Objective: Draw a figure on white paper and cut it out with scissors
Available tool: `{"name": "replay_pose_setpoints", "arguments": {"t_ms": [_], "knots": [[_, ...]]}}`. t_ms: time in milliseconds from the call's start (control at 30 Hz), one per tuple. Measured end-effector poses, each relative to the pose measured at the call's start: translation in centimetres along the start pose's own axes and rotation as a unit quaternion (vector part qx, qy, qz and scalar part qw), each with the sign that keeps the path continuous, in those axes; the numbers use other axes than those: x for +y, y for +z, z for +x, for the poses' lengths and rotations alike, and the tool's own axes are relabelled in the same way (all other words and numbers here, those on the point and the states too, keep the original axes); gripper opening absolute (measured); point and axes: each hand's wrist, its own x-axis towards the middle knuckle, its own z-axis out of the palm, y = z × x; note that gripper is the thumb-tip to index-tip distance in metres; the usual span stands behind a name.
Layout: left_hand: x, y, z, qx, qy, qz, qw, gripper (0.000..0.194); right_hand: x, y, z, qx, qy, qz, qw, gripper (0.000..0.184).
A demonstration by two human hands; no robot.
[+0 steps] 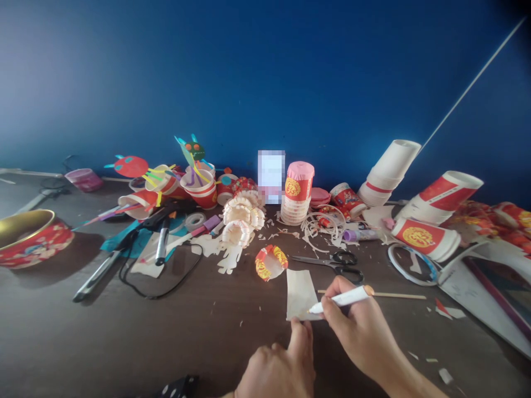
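A pale rectangular piece of paper (301, 296) lies flat on the dark table (186, 331). My left hand (277, 365) is at its lower edge, with the thumb pressing on the paper. My right hand (359, 326) grips a white marker (340, 298), and its tip is at the paper's lower right corner. A thin wooden stick (398, 296) lies on the table and passes behind my right hand. Black-handled scissors (332, 262) lie just beyond the paper, and a small ring made from a red-and-yellow paper cup (271, 262) sits to its left.
Red-and-white paper cups (427, 237), paper scraps, cut cup crafts, a tape roll (194, 221) and a black marker (161, 243) crowd the table's back. A red bowl with a gold inside (29, 237) stands at left. A blue wall (265, 72) rises behind.
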Motion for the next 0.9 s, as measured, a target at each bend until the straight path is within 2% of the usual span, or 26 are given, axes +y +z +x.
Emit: {"name": "replay_pose_setpoints", "arguments": {"t_ms": [400, 600, 900], "knots": [[-0.05, -0.02, -0.01, -0.006, 0.001, -0.006, 1.000, 0.041, 0.01, -0.03, 0.05, -0.005, 0.004, 0.005, 1.000, 0.016], [0.07, 0.07, -0.02, 0.012, -0.011, 0.003, 1.000, 0.039, -0.12, -0.12, -0.09, -0.011, 0.006, 0.010, 1.000, 0.017], [0.05, 0.01, 0.03, -0.019, 0.006, 0.004, 1.000, 0.039, -0.30, -0.20, -0.01, -0.003, 0.018, 0.003, 1.000, 0.017]]}}
